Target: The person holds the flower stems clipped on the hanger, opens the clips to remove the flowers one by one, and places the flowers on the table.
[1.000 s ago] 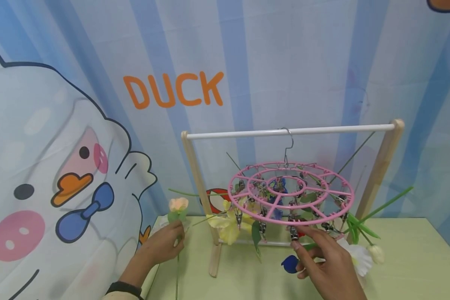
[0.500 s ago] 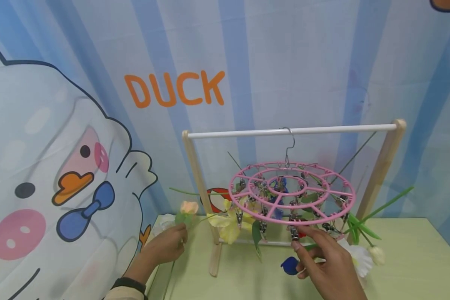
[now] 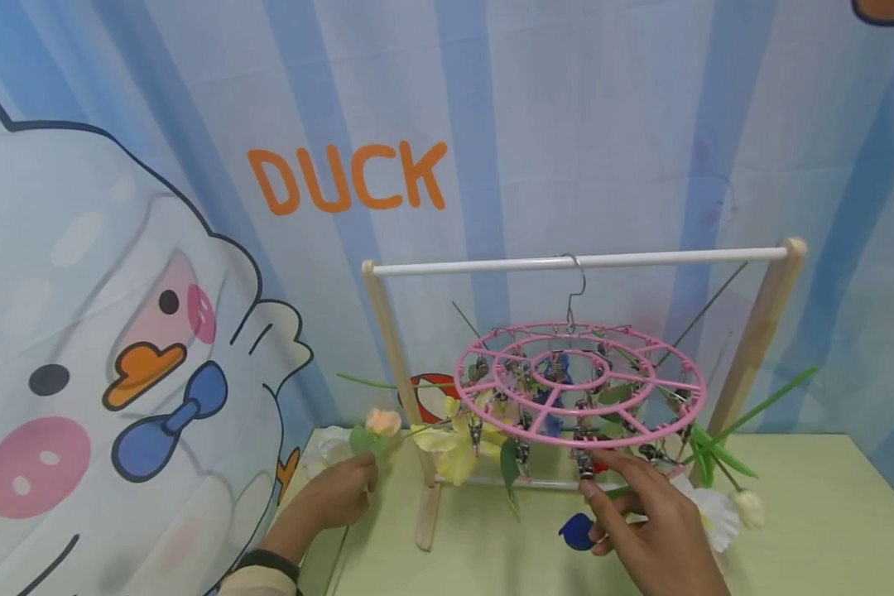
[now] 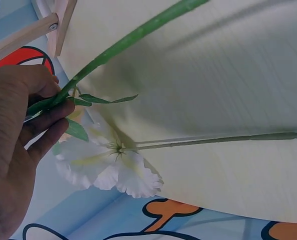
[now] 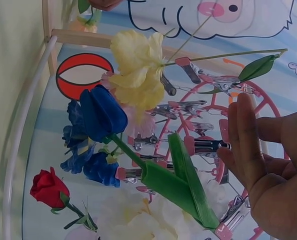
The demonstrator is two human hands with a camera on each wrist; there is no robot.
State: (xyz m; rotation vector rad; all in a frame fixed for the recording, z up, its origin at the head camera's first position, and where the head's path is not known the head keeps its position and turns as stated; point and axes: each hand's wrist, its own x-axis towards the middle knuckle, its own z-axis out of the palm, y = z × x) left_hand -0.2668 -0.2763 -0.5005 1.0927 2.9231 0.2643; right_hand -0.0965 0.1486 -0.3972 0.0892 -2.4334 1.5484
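Over the surface (image 3: 819, 513), the left hand (image 3: 343, 491) pinches the peach flower (image 3: 383, 422) by its stem (image 4: 133, 36), the best hold, as the bloom looks light and soft. Rightward, the right hand (image 3: 654, 523) pinches a metal clip (image 3: 584, 464), likely stiff and springy.

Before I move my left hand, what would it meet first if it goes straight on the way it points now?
Beyond the peach flower it holds, your left hand would probably meet the left wooden post; the yellow flower is close by, and depth is unclear.

The hanger (image 3: 569, 386) hangs on the rack (image 3: 641, 259), before the curtain (image 3: 566, 124).
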